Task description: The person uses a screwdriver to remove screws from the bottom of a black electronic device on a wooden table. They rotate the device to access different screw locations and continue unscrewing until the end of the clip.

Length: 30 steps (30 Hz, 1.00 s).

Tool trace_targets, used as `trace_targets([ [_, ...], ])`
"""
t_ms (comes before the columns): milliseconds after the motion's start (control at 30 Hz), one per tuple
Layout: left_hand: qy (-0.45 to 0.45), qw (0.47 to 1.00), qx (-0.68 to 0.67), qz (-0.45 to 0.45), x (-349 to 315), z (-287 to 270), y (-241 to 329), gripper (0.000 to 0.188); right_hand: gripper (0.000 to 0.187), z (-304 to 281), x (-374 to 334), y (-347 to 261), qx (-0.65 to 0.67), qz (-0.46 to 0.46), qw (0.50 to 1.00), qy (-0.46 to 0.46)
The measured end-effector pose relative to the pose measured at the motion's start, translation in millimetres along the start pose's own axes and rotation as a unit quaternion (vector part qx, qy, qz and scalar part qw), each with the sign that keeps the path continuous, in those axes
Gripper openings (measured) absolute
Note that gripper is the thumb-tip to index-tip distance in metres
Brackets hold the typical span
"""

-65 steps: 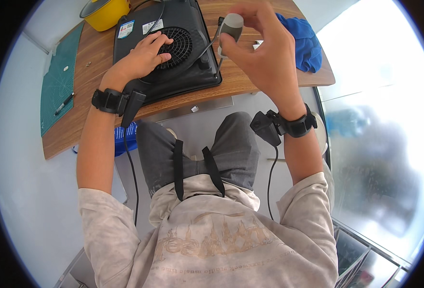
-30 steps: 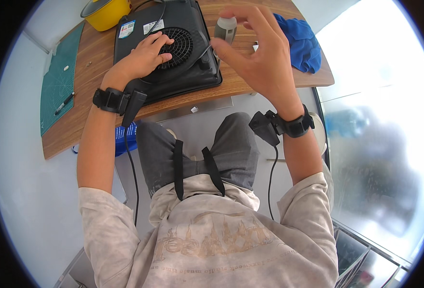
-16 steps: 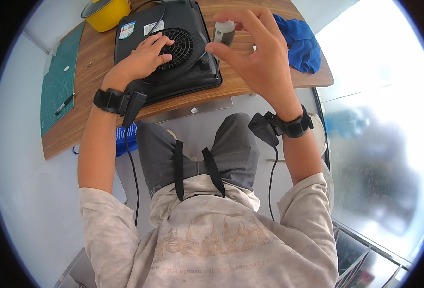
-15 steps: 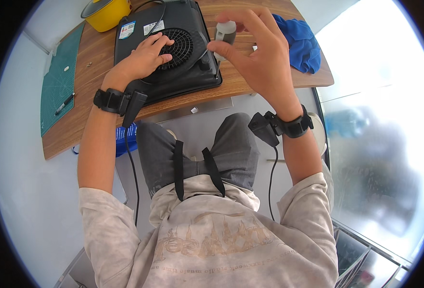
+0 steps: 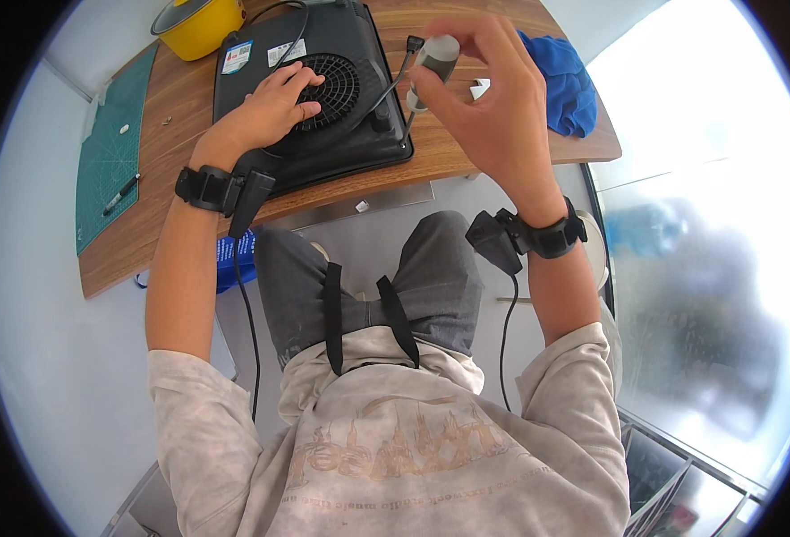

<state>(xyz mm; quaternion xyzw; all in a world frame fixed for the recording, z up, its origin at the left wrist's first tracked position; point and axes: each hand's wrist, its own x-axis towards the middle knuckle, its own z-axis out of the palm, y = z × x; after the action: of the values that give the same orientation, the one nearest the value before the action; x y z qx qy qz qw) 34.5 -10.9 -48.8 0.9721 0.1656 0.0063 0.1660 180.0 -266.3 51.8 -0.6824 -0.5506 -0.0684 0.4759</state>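
Observation:
A black induction cooker [image 5: 252,94] lies upside down on the wooden table, its round vent grille [image 5: 337,89] facing up. My left hand [image 5: 274,107] rests on the grille with fingers spread, holding nothing. In my right hand [image 5: 498,94] is a screwdriver [image 5: 435,63] with a grey and white handle, gripped between thumb and fingers. The handle leans to the right, and its shaft runs down to the near right corner of the cooker, where the tip meets the edge. A black power plug [image 5: 415,43] on a cord shows just beside the handle.
A yellow pot [image 5: 196,31] stands at the far left. A green cutting mat [image 5: 109,152] with a black pen [image 5: 121,194] lies along the left edge. To the right are a blue cloth [image 5: 560,89] and a small white piece [image 5: 479,88]. The table's front edge [image 5: 341,201] is near my knees.
My right hand has shifted slightly to the right, tipping the screwdriver handle that way. The power plug now shows beside it. My left hand has stayed put.

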Motion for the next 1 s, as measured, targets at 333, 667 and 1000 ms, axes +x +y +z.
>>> trace_targets([
  [333, -0.009, 1.000, 0.004, 0.010, 5, 4, -10, 0.043, 0.032, 7, -5, 14, -0.077, -0.081, 0.993, 0.044],
  [667, 0.005, 1.000, 0.005, 0.006, 2, 2, 0, 0.044, 0.035, 9, -9, 6, 0.047, -0.008, 0.998, 0.034],
  [1000, 0.003, 1.000, 0.002, -0.004, 0, 1, 2, 0.043, 0.033, 11, -8, 2, 0.036, -0.003, 0.999, 0.020],
])
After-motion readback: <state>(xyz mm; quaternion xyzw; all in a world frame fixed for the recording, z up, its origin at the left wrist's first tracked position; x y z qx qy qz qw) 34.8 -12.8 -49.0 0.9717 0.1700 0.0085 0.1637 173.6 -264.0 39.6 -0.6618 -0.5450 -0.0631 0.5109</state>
